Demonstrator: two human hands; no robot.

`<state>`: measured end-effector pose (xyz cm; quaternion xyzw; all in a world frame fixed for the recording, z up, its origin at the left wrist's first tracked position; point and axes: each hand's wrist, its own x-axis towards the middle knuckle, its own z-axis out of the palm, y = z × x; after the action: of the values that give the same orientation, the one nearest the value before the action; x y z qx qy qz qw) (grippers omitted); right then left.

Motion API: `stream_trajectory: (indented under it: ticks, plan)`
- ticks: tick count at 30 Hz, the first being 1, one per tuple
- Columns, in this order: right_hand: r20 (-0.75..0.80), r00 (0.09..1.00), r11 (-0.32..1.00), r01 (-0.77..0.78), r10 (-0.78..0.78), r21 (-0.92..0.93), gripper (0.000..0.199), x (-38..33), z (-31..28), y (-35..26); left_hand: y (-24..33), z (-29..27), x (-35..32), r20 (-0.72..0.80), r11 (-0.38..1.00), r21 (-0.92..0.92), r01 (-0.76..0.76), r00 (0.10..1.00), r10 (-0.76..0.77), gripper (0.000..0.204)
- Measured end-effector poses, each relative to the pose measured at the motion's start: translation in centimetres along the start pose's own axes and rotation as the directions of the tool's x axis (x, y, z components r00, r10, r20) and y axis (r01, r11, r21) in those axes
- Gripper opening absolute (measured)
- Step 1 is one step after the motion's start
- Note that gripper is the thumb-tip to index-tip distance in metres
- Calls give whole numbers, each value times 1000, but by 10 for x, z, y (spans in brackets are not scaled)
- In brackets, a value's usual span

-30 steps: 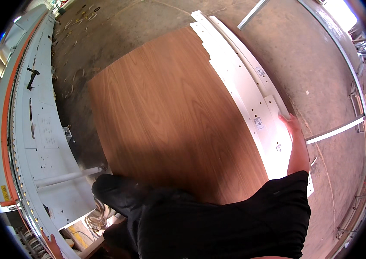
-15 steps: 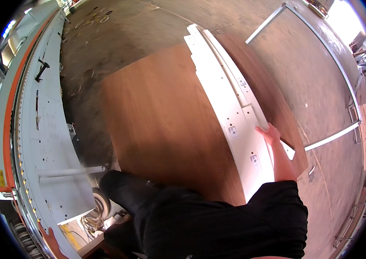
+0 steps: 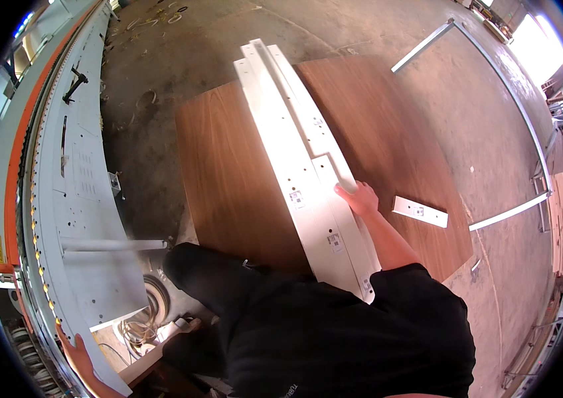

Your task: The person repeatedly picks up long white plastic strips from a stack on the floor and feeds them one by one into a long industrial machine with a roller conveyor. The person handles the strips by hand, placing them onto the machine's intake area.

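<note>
A stack of long white boards (image 3: 275, 132) with drilled holes and stuck-on labels lies lengthwise across a brown wood-grain panel (image 3: 225, 179). The boards overlap with staggered ends, their near ends reaching my black clothing. My right hand (image 3: 361, 198) grips the right edge of the stack, thumb on top; its other fingers are partly hidden. A short white piece (image 3: 421, 211) with a label rests apart on the brown panel, right of that hand. At the lower left, my left hand (image 3: 77, 355) touches the edge of a long white machine (image 3: 89, 192), its fingers apart and holding nothing.
Orange trim runs along the machine, and a pale bar (image 3: 115, 245) juts from it toward my leg. Below that lie coiled hoses (image 3: 139, 338). A metal frame (image 3: 514, 86) borders the right side of the concrete floor. Loose strips (image 3: 162, 20) lie on the far floor.
The white stack has shifted left across the brown panel with my right hand on it. The short white piece now lies separate to the right. My left hand stays at the machine edge.
</note>
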<state>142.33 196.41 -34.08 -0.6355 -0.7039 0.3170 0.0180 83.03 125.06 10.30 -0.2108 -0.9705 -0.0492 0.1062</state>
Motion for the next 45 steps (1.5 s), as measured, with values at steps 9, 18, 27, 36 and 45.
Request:
stream_trajectory:
  ticks: [9, 18, 27, 36, 45]
  plan:
    - [14, 995, 993, 96, -98, 74, 102, 27, 41, -31, -6, 6, 13, 12, 999, 17, 47, 999, -48, 77]
    - [157, 975, 893, -75, 160, -444, 130, 4, -86, 181, 3, 7, 24, -38, 986, 167, -20, 999, 27, 78]
    - [7, 1000, 858, 0, 4, -514, 69, -17, -48, 150, 19, 5, 18, -56, 969, 248, 8, 998, 6, 78]
    - [-303, 835, 887, 420, -460, -191, 46, -7, -45, -96, 34, 10, 12, -124, 920, 379, 102, 991, -58, 80]
    - [-152, 925, 898, 282, -348, -338, 84, -12, 40, -136, 68, 21, 6, -221, 830, 534, 160, 974, -45, 79]
